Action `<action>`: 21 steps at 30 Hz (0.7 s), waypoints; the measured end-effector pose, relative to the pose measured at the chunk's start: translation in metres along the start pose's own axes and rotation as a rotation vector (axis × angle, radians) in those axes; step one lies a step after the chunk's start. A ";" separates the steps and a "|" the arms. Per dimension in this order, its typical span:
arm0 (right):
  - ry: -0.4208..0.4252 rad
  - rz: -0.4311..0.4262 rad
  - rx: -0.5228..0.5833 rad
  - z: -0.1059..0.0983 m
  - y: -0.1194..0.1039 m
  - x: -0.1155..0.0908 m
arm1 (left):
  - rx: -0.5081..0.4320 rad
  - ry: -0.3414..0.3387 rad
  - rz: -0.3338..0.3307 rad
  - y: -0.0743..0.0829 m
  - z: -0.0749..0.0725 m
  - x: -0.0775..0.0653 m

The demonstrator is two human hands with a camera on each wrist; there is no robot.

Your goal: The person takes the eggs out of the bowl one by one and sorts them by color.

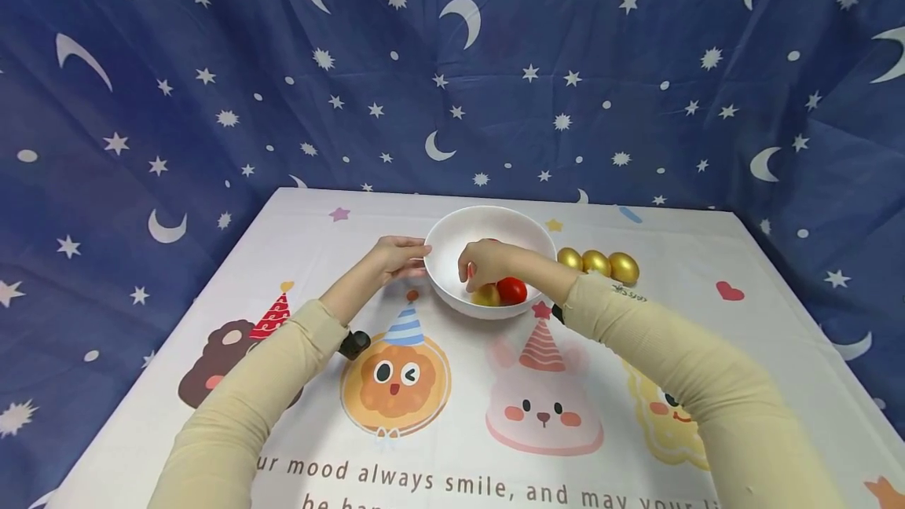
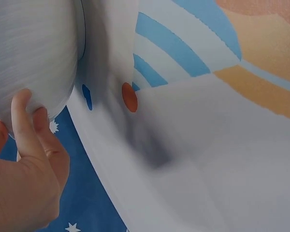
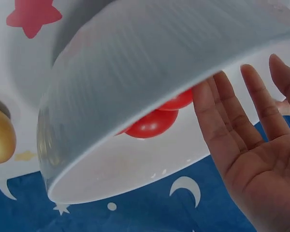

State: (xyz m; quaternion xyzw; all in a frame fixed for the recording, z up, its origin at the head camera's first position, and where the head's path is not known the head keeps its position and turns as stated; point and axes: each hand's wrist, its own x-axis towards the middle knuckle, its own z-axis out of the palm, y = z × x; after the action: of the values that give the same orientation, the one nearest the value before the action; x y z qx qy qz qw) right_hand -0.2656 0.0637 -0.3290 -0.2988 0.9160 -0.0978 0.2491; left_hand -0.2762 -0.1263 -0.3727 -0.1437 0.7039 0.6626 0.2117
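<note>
A white bowl [image 1: 488,310] stands near the middle of the table. My left hand [image 1: 397,258] pinches its left rim, with fingers [image 2: 23,116] against the outer wall. My right hand [image 1: 489,261] reaches down into the bowl, its fingertips close above a gold egg [image 1: 486,295]. In the right wrist view the fingers [image 3: 261,101] look spread apart with nothing between those that show; the bowl wall hides some tips. Shiny red eggs [image 1: 512,291] lie beside the gold one, and a bit of red shows by the right fingers. The hand and forearm cover part of the inside.
Three gold eggs [image 1: 596,262] stand in a row on the table just right of the bowl, behind the right forearm. A white cloth [image 1: 311,407] with printed cartoon figures covers the table. A dark blue curtain [image 1: 495,100] with moons and stars hangs behind it.
</note>
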 end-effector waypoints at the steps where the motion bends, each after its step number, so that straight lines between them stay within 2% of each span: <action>1: -0.001 0.001 -0.003 0.001 0.000 0.000 | -0.004 -0.002 -0.002 -0.001 0.000 0.000; 13: -0.010 0.010 0.022 0.010 0.002 0.007 | -0.016 -0.006 -0.004 -0.001 -0.002 0.002; 18: -0.024 -0.016 -0.003 0.014 -0.003 0.005 | -0.018 -0.012 -0.001 -0.002 -0.002 0.001; 21: -0.022 0.001 -0.020 0.016 -0.005 0.003 | -0.020 -0.019 -0.001 -0.002 -0.001 0.000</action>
State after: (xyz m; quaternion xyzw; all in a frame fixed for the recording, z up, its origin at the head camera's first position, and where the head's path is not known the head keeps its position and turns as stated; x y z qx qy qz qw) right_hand -0.2570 0.0575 -0.3426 -0.3018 0.9144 -0.0852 0.2560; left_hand -0.2756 -0.1270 -0.3742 -0.1398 0.6950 0.6710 0.2173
